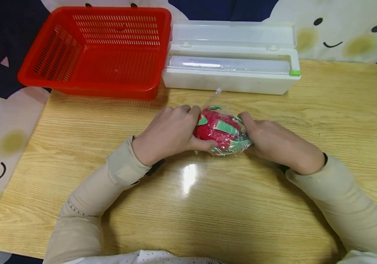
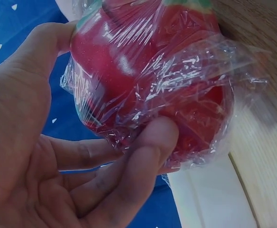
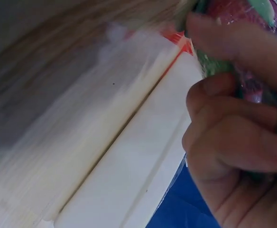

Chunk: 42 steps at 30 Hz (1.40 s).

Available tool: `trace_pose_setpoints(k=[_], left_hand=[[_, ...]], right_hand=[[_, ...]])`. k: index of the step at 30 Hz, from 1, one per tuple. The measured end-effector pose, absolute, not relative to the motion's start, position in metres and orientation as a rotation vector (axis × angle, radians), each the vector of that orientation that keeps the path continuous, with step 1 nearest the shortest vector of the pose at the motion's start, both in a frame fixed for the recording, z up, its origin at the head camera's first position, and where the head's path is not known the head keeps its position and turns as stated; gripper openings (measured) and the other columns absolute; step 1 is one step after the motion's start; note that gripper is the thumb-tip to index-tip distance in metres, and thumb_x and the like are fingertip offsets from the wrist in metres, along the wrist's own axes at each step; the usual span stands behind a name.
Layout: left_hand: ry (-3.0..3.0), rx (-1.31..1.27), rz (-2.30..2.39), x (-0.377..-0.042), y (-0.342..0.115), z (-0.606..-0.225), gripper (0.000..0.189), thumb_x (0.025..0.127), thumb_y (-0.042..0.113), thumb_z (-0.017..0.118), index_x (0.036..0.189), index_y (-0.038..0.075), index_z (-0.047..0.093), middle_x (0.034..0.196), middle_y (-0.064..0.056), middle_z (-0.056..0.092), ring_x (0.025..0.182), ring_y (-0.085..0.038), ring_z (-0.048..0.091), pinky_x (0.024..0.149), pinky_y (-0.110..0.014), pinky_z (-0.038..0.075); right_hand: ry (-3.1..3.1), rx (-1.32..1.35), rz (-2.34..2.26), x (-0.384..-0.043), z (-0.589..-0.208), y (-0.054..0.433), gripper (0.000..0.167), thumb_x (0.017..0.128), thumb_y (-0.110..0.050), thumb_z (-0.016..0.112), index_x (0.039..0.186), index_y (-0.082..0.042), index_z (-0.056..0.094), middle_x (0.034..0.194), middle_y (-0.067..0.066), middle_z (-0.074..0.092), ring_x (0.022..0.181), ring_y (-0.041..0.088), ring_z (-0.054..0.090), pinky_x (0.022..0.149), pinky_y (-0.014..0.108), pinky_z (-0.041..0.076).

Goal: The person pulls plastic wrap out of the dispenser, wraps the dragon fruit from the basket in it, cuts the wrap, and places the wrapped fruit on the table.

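A red dragon fruit with green scales [image 1: 223,127], covered in clear plastic film, is held between both hands above the middle of the table. My left hand [image 1: 175,130] grips its left end, the thumb along the near side. In the left wrist view, wrinkled film [image 2: 186,76] clings to the smooth red skin, and the left fingers [image 2: 162,137] curl underneath. At the other end my right hand [image 1: 269,137] holds the fruit's green-tipped part. The right wrist view shows the right fingers [image 3: 233,137] bent against it. A loose wisp of film sticks up behind the fruit.
Toward the back left stands a red plastic basket [image 1: 115,89]. Beside it, a white film dispenser box [image 1: 228,83] has its lid raised, with a roll of clear film [image 1: 229,64] inside. All of it stands on a wooden table [image 1: 228,216].
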<state>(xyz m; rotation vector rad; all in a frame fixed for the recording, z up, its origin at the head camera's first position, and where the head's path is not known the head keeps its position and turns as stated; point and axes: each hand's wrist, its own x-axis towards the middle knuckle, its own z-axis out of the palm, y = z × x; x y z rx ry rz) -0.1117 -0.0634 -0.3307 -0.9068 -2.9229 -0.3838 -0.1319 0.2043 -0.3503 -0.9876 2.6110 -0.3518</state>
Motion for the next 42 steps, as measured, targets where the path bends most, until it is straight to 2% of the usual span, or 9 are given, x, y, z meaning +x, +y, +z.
trace_pose_setpoints(k=[3,6,13,20,29,32,36,38,42], left_hand=[[-2.911,-0.911,-0.376,-0.112,-0.062,-0.33,0.068,0.083,0.067,0.074,0.098,0.001,0.067,0.079,-0.01,0.069,0.06,-0.018,0.062,0.05,-0.028,0.054],[-2.909,-0.913,-0.374,-0.111,-0.062,-0.329,0.068,0.083,0.067,0.074,0.097,0.001,0.067,0.079,-0.01,0.069,0.059,-0.018,0.062,0.05,-0.028,0.054],[-2.904,-0.911,-0.372,-0.111,-0.059,-0.328,0.07,0.083,0.069,0.074,0.098,0.001,0.067,0.081,-0.011,0.07,0.06,-0.019,0.063,0.05,-0.029,0.055],[-2.93,-0.902,-0.386,-0.11,-0.059,-0.325,0.075,0.081,0.075,0.072,0.102,0.004,0.066,0.082,-0.009,0.068,0.062,-0.018,0.061,0.051,-0.03,0.053],[-3.004,-0.828,-0.488,-0.117,-0.068,-0.319,0.101,0.079,0.076,0.072,0.143,0.0,0.057,0.06,-0.001,0.055,0.048,-0.015,0.048,0.045,-0.027,0.04],[-3.033,-0.763,-0.541,-0.125,-0.073,-0.315,0.092,0.083,0.073,0.07,0.141,0.001,0.061,0.061,-0.003,0.062,0.053,-0.018,0.06,0.052,-0.029,0.05],[-3.032,-0.696,-0.683,-0.141,-0.076,-0.313,0.066,0.095,0.062,0.064,0.129,0.006,0.071,0.084,-0.007,0.077,0.077,-0.021,0.074,0.07,-0.032,0.061],[-3.003,-0.687,-0.76,-0.149,-0.075,-0.312,0.054,0.1,0.056,0.06,0.12,0.008,0.074,0.087,-0.006,0.077,0.078,-0.02,0.071,0.07,-0.031,0.058],[-2.952,-0.706,-0.784,-0.158,-0.068,-0.308,0.05,0.105,0.052,0.051,0.115,0.01,0.075,0.07,-0.003,0.064,0.065,-0.019,0.057,0.06,-0.029,0.044]], right_hand=[[2.631,-1.033,-0.321,-0.131,-0.35,0.205,0.047,0.088,0.008,0.064,0.122,-0.005,0.035,0.069,0.004,0.063,0.056,0.015,0.057,0.053,0.033,0.049],[2.641,-1.054,-0.296,-0.131,-0.35,0.206,0.046,0.088,0.008,0.063,0.122,-0.003,0.034,0.063,0.001,0.057,0.052,0.014,0.051,0.049,0.03,0.043],[2.671,-1.067,-0.237,-0.13,-0.351,0.209,0.048,0.086,0.005,0.069,0.122,-0.003,0.037,0.057,-0.002,0.051,0.046,0.012,0.047,0.046,0.025,0.038],[2.638,-1.094,-0.252,-0.131,-0.351,0.214,0.045,0.088,0.007,0.065,0.121,-0.002,0.036,0.057,-0.003,0.05,0.046,0.011,0.044,0.045,0.024,0.037],[2.625,-1.021,-0.244,-0.131,-0.352,0.212,0.04,0.094,0.001,0.063,0.121,-0.005,0.035,0.059,-0.001,0.053,0.049,0.014,0.047,0.047,0.027,0.038],[2.619,-1.002,-0.24,-0.132,-0.351,0.211,0.038,0.094,0.001,0.062,0.12,-0.005,0.036,0.06,-0.001,0.054,0.049,0.015,0.048,0.047,0.028,0.038],[2.601,-0.969,-0.236,-0.133,-0.35,0.211,0.034,0.096,0.001,0.058,0.12,-0.006,0.036,0.061,0.001,0.055,0.05,0.016,0.049,0.046,0.029,0.039],[2.588,-0.952,-0.24,-0.133,-0.35,0.211,0.032,0.096,0.001,0.057,0.12,-0.006,0.035,0.061,0.001,0.055,0.05,0.017,0.049,0.046,0.03,0.038],[2.559,-0.909,-0.232,-0.133,-0.349,0.21,0.031,0.097,0.0,0.054,0.12,-0.007,0.033,0.063,0.003,0.056,0.051,0.019,0.05,0.046,0.03,0.038]])
